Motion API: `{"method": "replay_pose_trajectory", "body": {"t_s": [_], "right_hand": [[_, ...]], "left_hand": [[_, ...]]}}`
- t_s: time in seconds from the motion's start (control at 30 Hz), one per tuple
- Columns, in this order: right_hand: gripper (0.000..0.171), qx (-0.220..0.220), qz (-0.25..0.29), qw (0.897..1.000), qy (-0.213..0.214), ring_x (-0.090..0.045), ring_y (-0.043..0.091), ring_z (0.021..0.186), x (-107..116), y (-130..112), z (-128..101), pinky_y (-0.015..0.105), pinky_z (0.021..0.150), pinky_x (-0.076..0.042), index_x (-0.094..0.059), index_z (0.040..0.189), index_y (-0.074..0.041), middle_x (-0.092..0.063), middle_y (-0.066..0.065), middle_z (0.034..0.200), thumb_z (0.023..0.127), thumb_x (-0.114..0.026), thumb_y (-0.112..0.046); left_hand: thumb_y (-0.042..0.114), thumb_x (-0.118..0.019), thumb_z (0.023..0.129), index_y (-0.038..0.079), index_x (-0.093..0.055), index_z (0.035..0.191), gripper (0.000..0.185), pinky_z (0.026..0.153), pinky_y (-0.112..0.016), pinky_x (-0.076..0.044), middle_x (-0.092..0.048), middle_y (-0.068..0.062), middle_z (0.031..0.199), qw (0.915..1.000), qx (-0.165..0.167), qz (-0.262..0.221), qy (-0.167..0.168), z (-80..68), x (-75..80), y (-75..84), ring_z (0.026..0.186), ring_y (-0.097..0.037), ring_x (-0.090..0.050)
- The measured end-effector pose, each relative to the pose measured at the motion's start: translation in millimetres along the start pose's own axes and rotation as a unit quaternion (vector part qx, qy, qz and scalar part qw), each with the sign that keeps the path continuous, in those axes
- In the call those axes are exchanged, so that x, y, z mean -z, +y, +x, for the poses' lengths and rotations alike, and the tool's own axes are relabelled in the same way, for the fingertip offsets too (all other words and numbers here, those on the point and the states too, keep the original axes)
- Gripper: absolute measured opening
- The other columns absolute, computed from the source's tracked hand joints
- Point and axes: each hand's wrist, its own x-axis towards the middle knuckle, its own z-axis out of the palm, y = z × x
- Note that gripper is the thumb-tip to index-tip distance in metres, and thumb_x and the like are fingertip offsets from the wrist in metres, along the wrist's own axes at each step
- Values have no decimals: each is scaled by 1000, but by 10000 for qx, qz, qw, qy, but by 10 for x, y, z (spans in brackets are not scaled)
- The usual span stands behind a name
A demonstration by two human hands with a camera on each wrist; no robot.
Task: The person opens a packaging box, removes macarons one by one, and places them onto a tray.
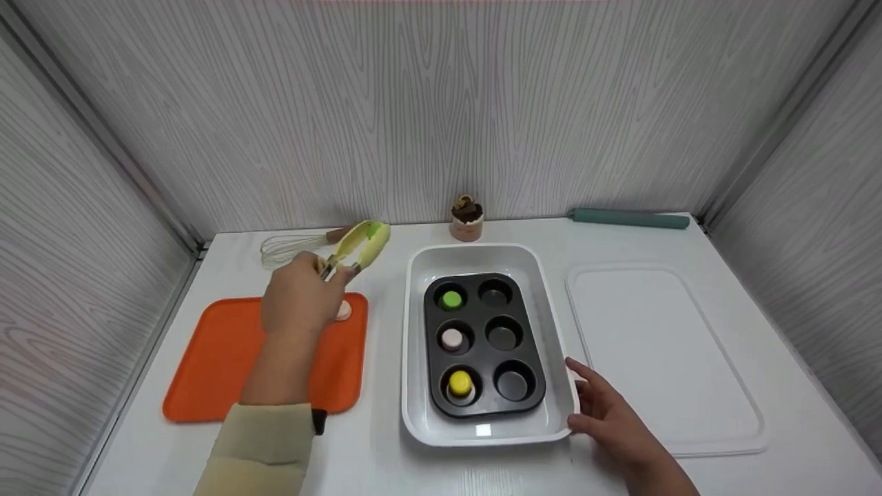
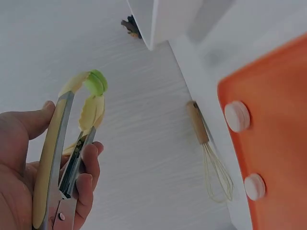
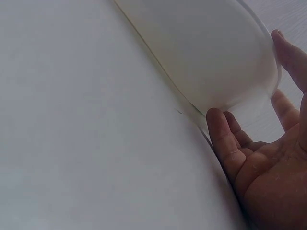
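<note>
Meanwhile, left of centre in the frame, the left hand (image 1: 301, 297) gripped yellow tongs (image 1: 358, 246) that pinched a green macaron (image 2: 96, 81) above the orange mat (image 1: 213, 365). At lower right, the right hand (image 1: 606, 406) lay with relaxed fingers against the white dish (image 1: 417, 358), which held a dark muffin tin (image 1: 482, 406) with three filled cups.

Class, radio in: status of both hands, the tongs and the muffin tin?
Left hand grips tongs pinching a green macaron. Right hand open against the white dish. Muffin tin: three cups filled, three empty. Nothing in the way.
</note>
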Motion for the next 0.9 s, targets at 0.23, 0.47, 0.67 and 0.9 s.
{"method": "replay_pose_trajectory", "body": {"t_s": [0.23,0.47,0.67,0.9], "right_hand": [[88,-218,122,9997,66,-63,25,123,-28,-11,-43,36,97,-57,-18,167,-3,-46,32,147,97,-69,8],[88,-274,112,9995,144,-63,26,123,-28,-1,-50,36,96,-57,-17,167,-4,-45,31,148,96,-68,8],[89,-223,124,9996,73,-62,26,125,-16,10,-19,35,98,-56,-18,167,-4,-44,32,149,96,-70,7],[86,24,75,10000,52,-63,26,124,2,5,-5,34,97,-56,-23,167,-5,-45,34,148,95,-69,10]], "left_hand": [[50,-62,103,-3,-57,140,65,65,-46,-50,-69,-24,116,9982,524,233,177,29,309,-515,88,-36,-64],[52,-62,102,-7,-61,131,66,64,-51,-51,-68,-30,116,9943,877,251,559,4,471,-1067,89,-43,-65],[58,-59,103,-10,-59,129,74,55,-46,-48,-67,-32,111,9894,1377,290,366,-69,520,-1489,81,-40,-63],[56,-61,102,-12,-57,125,72,53,-46,-48,-65,-30,100,9840,1729,423,66,-55,517,-1778,74,-38,-60]]}}
